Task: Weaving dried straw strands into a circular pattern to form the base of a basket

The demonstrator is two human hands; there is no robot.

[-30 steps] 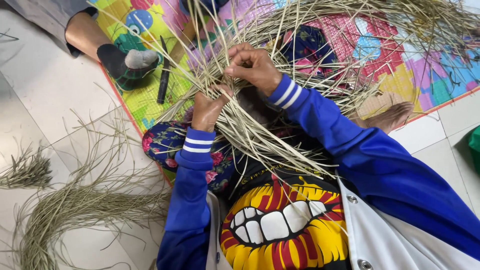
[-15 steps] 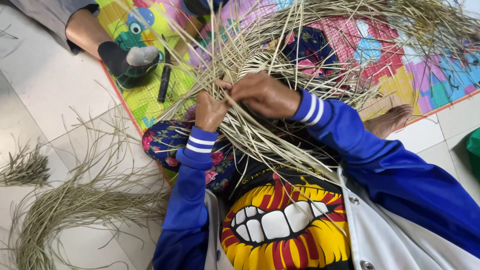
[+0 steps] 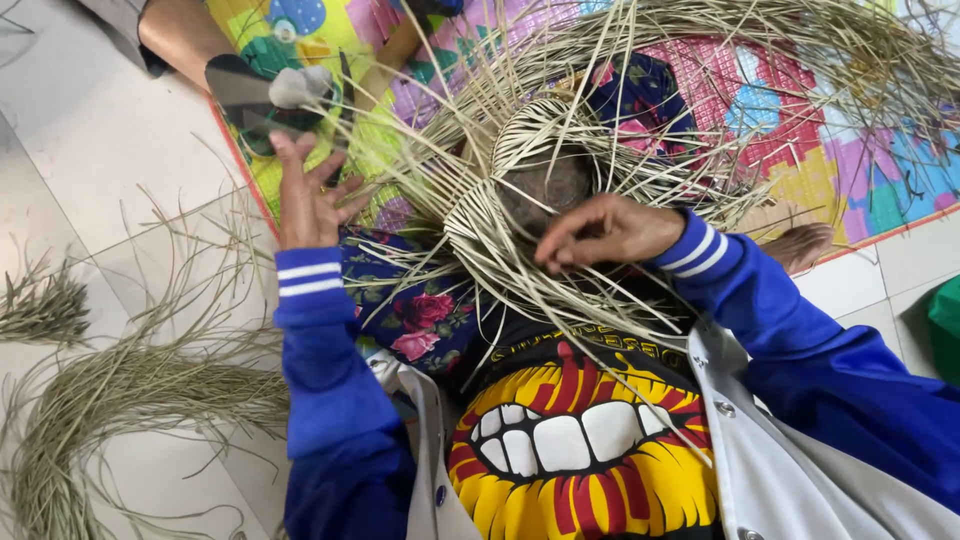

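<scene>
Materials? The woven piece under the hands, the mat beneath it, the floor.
Woven piece: flat, pale, matte strips, probably dried grass or palm leaf; loose ends splay out. The right hand pinches them; the left hand is lifted off.
Mat: looks like woven plastic, bright colours, fine grid.
Floor: glossy pale tiles, likely ceramic, with joint lines.

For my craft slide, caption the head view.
Right hand pinches straw strands on a half-woven basket; left hand is raised, open, above a colourful mat.

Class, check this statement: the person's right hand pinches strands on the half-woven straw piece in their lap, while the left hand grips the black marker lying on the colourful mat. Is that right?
Not quite. The left hand grips nothing: it is raised and open, fingers spread, as the head view shows. The right hand does pinch strands on the half-woven straw piece in the lap, over the colourful mat.
</scene>
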